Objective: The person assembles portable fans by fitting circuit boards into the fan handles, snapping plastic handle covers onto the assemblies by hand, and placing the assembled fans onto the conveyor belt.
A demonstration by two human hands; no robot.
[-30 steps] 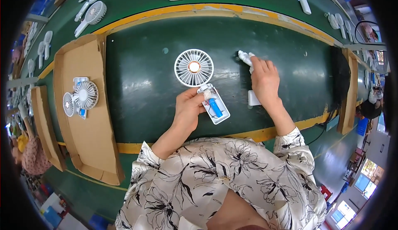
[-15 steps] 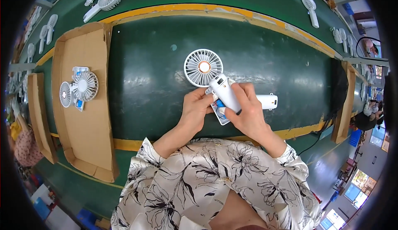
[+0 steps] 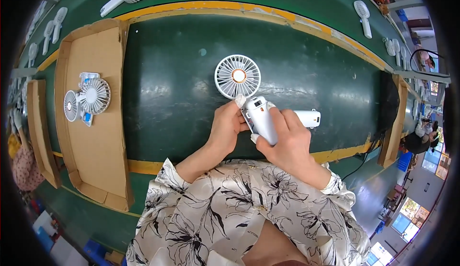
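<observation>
A white handheld fan point(image 3: 238, 76) with an orange ring at its hub points away from me on the green table. My left hand point(image 3: 224, 128) is closed round the left side of its handle near the fan head. My right hand point(image 3: 290, 144) grips a white handle cover point(image 3: 263, 122) that lies over the handle, hiding its inside. The cover has a small dark slot at its far end. White finger covers show on some fingertips. Just right of my right hand, partly behind it, a second white handle piece point(image 3: 308, 118) lies on the table.
To the left, a cardboard tray point(image 3: 98, 170) holds opened fans point(image 3: 95, 96) with blue parts inside. Beyond the yellow edge point(image 3: 201, 8), several white fans and handle pieces lie on a green surface. A black cloth-like thing point(image 3: 389, 100) hangs by the table's right end.
The cover has come down over the open handle, and the blue part and wires inside are now hidden. My left fingertips have shifted up beside the fan head.
</observation>
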